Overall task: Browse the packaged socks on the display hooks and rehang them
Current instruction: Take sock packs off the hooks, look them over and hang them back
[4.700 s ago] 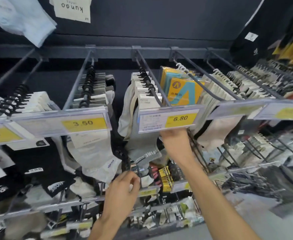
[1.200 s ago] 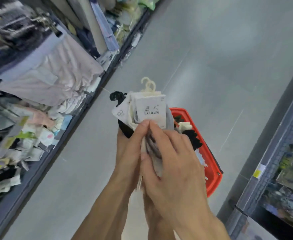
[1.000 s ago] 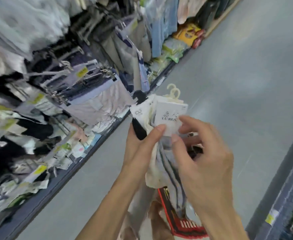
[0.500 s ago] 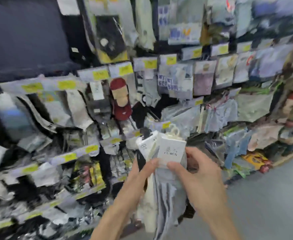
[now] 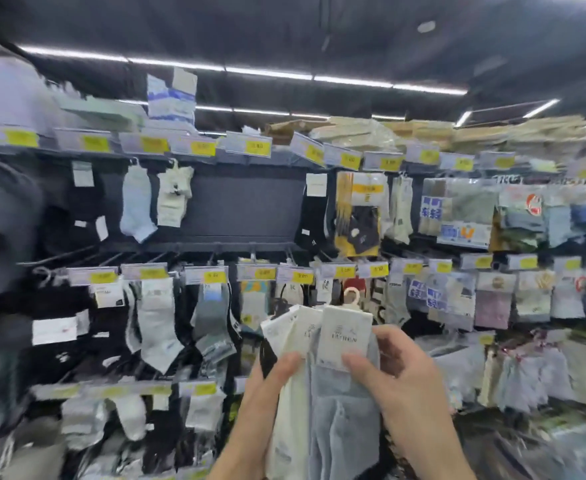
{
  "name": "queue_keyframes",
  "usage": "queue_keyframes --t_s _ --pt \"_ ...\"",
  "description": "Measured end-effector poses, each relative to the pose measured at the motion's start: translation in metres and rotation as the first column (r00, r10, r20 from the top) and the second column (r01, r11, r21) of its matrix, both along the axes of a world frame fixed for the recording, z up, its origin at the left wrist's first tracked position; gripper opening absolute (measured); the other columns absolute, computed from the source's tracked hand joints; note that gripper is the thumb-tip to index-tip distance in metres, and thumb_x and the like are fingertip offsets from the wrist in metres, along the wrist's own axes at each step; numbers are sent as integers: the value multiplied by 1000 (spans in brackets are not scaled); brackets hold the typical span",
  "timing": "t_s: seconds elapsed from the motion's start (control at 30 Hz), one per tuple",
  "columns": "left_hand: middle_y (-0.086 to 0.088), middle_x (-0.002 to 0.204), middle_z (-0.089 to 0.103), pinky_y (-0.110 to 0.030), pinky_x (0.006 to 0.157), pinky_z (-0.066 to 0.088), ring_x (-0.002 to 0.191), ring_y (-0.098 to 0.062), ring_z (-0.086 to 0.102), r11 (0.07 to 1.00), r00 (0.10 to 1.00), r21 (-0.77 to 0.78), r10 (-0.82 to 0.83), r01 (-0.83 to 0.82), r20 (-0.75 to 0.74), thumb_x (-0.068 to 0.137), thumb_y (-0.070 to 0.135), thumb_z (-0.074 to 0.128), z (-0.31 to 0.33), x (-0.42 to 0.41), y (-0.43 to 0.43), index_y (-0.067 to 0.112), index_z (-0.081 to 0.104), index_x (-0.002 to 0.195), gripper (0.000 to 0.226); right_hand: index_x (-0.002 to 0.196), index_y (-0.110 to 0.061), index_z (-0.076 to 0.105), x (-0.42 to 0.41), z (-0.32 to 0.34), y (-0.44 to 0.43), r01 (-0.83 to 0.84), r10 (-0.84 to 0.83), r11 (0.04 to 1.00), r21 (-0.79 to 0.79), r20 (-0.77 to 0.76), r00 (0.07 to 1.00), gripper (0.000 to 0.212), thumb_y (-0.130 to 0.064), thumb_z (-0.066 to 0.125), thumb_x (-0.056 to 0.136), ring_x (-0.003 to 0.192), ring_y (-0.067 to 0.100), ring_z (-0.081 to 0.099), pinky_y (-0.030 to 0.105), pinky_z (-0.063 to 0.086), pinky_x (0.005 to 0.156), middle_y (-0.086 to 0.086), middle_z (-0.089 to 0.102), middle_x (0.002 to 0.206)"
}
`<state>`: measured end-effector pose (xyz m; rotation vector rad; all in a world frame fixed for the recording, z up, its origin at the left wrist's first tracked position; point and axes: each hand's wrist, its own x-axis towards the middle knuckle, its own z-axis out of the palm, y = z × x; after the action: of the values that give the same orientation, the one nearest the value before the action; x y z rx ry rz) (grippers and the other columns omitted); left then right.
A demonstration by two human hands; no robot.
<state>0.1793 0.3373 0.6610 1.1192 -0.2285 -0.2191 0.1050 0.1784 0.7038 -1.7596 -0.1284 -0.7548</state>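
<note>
Socks (image 5: 333, 403): head view; several carded packs fanned in a bunch, held low centre in front of the display wall, off the hooks (image 5: 59, 254).
Front pack (image 5: 345, 382): grey-blue socks; white card (image 5: 346, 336) with blurred lettering; cream plastic hanger (image 5: 352, 295) sticks up from the top.
Other packs: white pair (image 5: 295, 410) just left of it; dark pack (image 5: 267, 355) at the far left, mostly hidden.
Left hand (image 5: 267, 382): grasping the bunch from the left, thumb across the white pair's front.
Right hand (image 5: 405, 386): pinching the front pack, thumb on the card's lower edge, fingers curled behind.
Display wall (image 5: 243, 209): dark panel, rows of hooks loaded with hanging socks; yellow price tags (image 5: 258, 147) along each row.
Top shelf: folded goods (image 5: 353, 133) stacked.
Focus: edges blurred, tag digits unreadable.
</note>
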Motion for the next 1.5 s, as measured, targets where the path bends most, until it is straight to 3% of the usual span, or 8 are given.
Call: queue_keyframes --t_s 0.2,0.43,0.63,0.77,1.0,1.23,1.37,1.5 --pt "4 115 75 -48 97 51 105 -21 72 990 995 -116 90 -86 30 48 60 89 13 -9 46 37 66 119 78 88 -27 72 2 25 36 -255 256 963 84 -3 967 34 -44 84 60 78 14 73 24 57 63 1 77 90" --pt "-9 126 70 -55 104 47 115 -33 66 992 987 -69 114 -106 115 59 57 80 32 -17 86 25 56 137 87 91 -28 71 16 22 85 -255 254 964 72 27 967 18 -15 78 80 80 10 73 19 56 64 -4 76 93" --pt "-20 135 62 -59 109 39 125 -41 58 996 977 -79 -24 42 214 78 59 70 38 -18 120 15 52 141 79 104 -23 67 18 23 113 -251 245 963 98 66 967 27 -24 78 79 87 9 72 21 57 72 -8 75 98" --pt "-18 137 60 -59 112 35 128 -40 56 995 972 -104 30 -6 234 78 50 74 40 -11 134 14 49 142 78 104 -27 66 22 26 130 -224 213 969 102 114 970 33 -36 76 74 89 8 71 23 58 75 -10 75 100" --pt "-14 135 63 -59 109 39 125 -36 60 997 941 -77 54 -30 333 84 46 74 37 2 153 23 53 139 63 93 -38 65 40 28 157 -225 204 970 90 197 959 14 -39 70 81 87 10 72 24 59 74 -8 74 98" --pt "-12 130 67 -47 91 56 118 -35 65 994 899 -74 105 -81 426 86 33 76 39 37 177 27 59 132 50 100 -19 57 86 25 183 -321 296 934 158 160 942 27 -40 64 85 81 11 71 20 56 66 -4 72 93" --pt "-16 129 66 -56 99 49 120 -38 63 980 870 -95 200 -176 452 88 25 75 49 76 190 17 60 131 47 108 -27 58 133 26 201 -396 368 898 191 164 915 28 -36 66 83 90 5 71 15 54 69 -12 73 101" --pt "-13 122 71 -50 93 55 112 -32 68 954 839 -46 282 -295 466 84 36 76 63 132 215 20 67 122 42 100 -32 68 199 38 218 -489 471 854 175 137 872 14 -34 63 87 93 13 72 21 55 73 -1 75 102"
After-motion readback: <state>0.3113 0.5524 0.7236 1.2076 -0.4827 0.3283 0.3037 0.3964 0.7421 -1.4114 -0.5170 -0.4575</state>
